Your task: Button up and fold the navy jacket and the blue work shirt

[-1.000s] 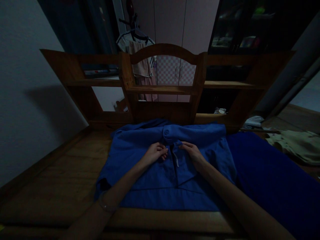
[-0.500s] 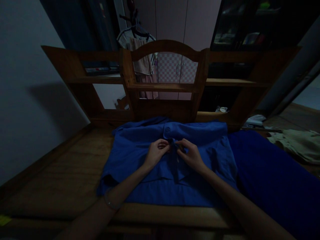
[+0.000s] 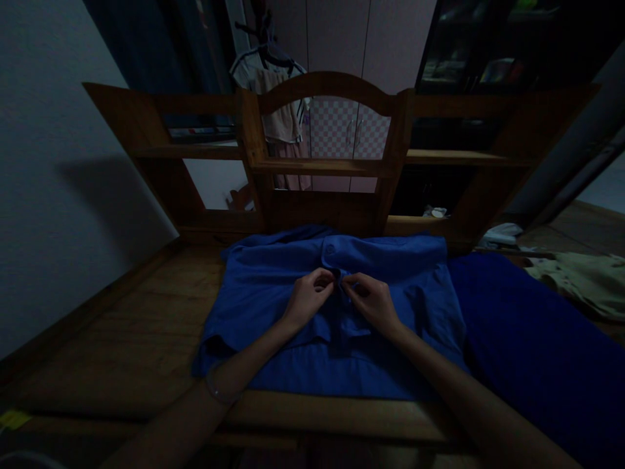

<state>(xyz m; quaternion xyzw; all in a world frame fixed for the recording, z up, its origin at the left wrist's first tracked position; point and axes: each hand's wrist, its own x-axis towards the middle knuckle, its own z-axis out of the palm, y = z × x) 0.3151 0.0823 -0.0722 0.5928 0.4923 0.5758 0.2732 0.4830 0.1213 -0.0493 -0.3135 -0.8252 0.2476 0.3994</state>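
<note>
The blue shirt (image 3: 273, 280) lies flat, front up, on the wooden platform (image 3: 122, 326), with its collar (image 3: 381, 251) toward the headboard (image 3: 322, 166) and its hem at the near edge. A darker blue cloth (image 3: 517, 332) lies touching its right side.

Both hands work at the top of the placket (image 3: 344, 326), just below the collar button (image 3: 331, 249). The left hand (image 3: 307, 301) and right hand (image 3: 374, 303) meet at the centre line. The left fingertips (image 3: 326, 281) and right fingertips (image 3: 351, 285) are curled shut in a pinch, each on one edge of the opening and almost touching the other hand. The light is too dim to tell whether a button sits inside either pinch.

The step appears to be fastening the placket. Procedure, as judged:
- Hold each edge close to the fastening point, so the cloth does not bunch.
- Align the two edges before pressing the button through.
- Rest the wrists on the shirt front to hold it flat.
- Pull sideways only; lifting drags the collar out of line.

The shirt lies under both palms, and the placket runs from the pinch back toward the person between the forearms.
</note>
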